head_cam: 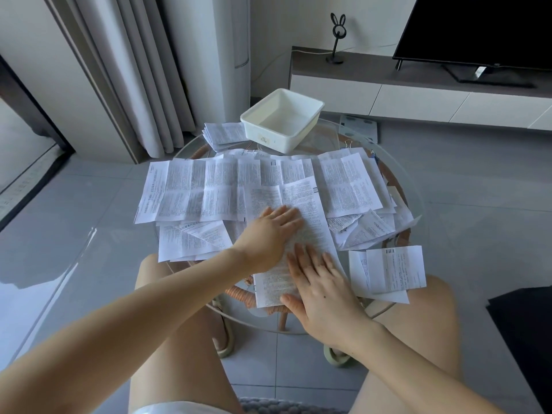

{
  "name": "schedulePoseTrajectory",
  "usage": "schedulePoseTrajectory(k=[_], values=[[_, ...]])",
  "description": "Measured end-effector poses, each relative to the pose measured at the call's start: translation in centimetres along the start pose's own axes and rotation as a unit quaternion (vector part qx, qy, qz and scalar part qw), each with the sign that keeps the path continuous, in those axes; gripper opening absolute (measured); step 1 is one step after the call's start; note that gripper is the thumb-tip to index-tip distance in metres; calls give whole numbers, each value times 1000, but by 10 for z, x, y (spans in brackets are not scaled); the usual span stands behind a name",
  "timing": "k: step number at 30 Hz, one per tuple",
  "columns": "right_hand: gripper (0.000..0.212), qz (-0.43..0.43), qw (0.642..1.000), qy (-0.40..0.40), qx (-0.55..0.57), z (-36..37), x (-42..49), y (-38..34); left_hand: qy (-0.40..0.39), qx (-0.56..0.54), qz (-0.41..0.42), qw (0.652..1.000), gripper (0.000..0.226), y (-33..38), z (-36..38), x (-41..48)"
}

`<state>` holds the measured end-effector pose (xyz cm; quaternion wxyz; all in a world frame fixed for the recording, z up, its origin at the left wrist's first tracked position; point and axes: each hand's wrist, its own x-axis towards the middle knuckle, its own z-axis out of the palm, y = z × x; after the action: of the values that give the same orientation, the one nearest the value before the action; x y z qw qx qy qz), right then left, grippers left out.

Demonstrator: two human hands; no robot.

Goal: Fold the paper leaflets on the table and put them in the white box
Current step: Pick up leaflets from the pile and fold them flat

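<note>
Looking down from the head view, a person sits at a round glass counter [400, 168] covered with printed leaflets [203, 192], most of them unfolded and overlapping.

One long leaflet [313, 231] lies on top, directly in front of the person. Its long axis runs from the near edge of the counter away toward the far side. Both hands lie flat on it with fingers straight, grasping nothing. The left hand [268, 231] reaches in from the left and presses the middle of the sheet. The right hand [322, 285] presses the near part, just beside the left hand and closer to the body.

The white box [265, 138] stands at the far edge of the counter, beyond the far end of the leaflet and almost in line with it. The left hand is the nearer one to it. The box appears empty, with only its bare inside showing. Just left of the box a small stack [222, 135] of folded leaflets lies on the counter, not in the box. Another folded sheet [391, 270] lies at the near right, well apart from the box.

The sheet seems to be pressed flat for folding. A fold would likely go across the long axis, and the folded leaflet would then travel straight ahead to the box.
</note>
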<state>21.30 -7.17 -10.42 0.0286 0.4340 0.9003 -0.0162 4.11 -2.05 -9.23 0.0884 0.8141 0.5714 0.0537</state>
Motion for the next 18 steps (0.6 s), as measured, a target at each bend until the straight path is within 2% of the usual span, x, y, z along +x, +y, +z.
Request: schedulePoseTrajectory(k=[2,6,8,13,16,18], values=[[75,-12,1000,4,-10,1,0,2,20,-18,-13,1000,48,5,4,-2],[69,-31,999,3,-11,-1,-1,6,46,-11,-42,998,68,7,15,-8],[66,-35,999,6,-1,-2,-1,8,47,-2,-48,998,69,5,18,-9],[52,-37,996,6,81,-4,4,13,48,7,-27,998,69,2,17,-10],[59,-21,991,20,131,-7,4,8,51,7,-2,999,70,2,16,-12],[53,2,988,29,153,-14,5,4,43,13,-3,999,70,2,16,-10]])
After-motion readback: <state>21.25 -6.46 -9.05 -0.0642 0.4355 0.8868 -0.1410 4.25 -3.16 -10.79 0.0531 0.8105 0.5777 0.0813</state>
